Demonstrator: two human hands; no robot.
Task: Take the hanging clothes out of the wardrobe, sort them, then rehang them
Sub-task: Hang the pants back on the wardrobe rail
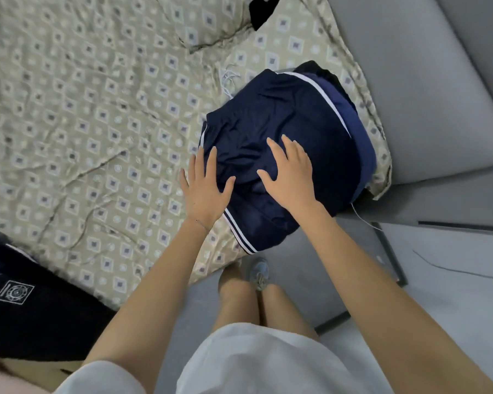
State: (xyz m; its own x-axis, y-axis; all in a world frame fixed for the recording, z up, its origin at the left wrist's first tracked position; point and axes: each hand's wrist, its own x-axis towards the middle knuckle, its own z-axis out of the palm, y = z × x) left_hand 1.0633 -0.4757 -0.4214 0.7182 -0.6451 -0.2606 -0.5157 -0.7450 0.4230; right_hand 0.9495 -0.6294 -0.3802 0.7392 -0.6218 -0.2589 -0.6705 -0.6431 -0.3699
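A folded pile of navy garments with white stripes (291,118) lies on the right corner of the bed (83,123). My left hand (204,189) rests flat on the pile's left edge, fingers straight and spread. My right hand (289,172) presses flat on top of the pile, fingers spread. A darker garment peeks out under the pile at its far side. Another dark garment with a white square logo (26,302) lies at the bed's near left corner.
The bed has a beige sheet with a diamond print and a pillow (211,21) at the far side. A grey upholstered panel (424,95) stands to the right. Grey floor (453,294) lies below, with a thin cable across it.
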